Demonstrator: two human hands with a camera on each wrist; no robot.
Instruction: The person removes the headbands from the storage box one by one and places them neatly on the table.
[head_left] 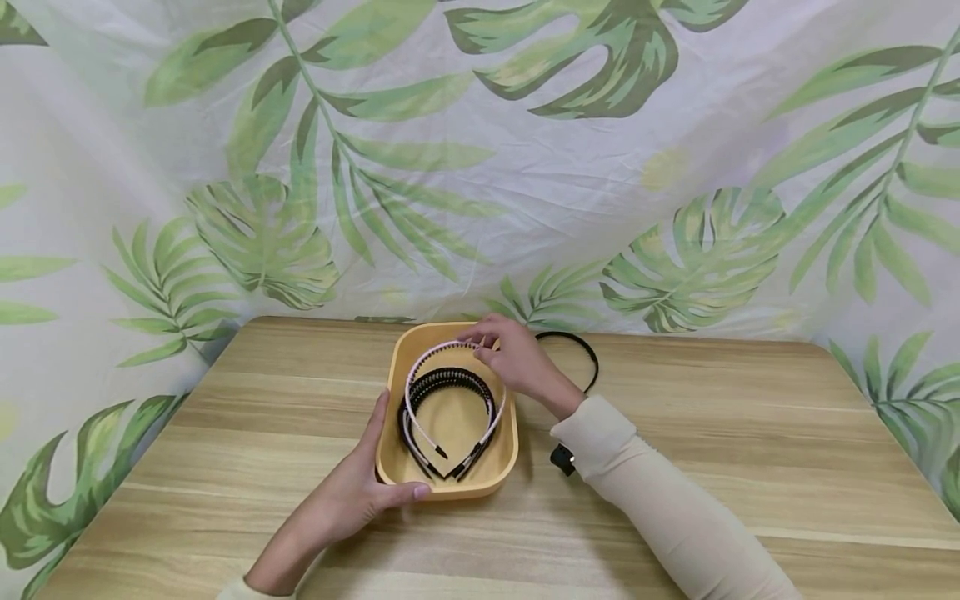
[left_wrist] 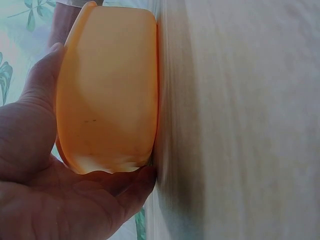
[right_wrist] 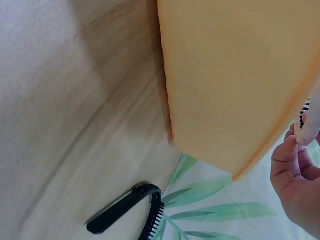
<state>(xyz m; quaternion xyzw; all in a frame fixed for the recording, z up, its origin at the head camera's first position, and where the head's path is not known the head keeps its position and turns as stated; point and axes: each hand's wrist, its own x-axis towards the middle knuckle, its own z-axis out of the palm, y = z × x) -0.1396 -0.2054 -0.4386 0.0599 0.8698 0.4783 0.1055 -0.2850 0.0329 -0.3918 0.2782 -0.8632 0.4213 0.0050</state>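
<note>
A yellow-orange plastic bin stands on the table. My left hand grips its near left corner, thumb over the front rim; in the left wrist view the fingers reach the bin's lower edge. My right hand pinches a pale pink toothed headband by its arch at the bin's far right side. The headband's tips point toward me, over several dark headbands nested inside the bin. In the right wrist view, the right fingertips hold the pale band above the rim.
A black toothed headband lies on the wooden table right of the bin, partly hidden behind my right wrist. A small black object shows beside the right sleeve. A leaf-print cloth hangs along the table's back edge.
</note>
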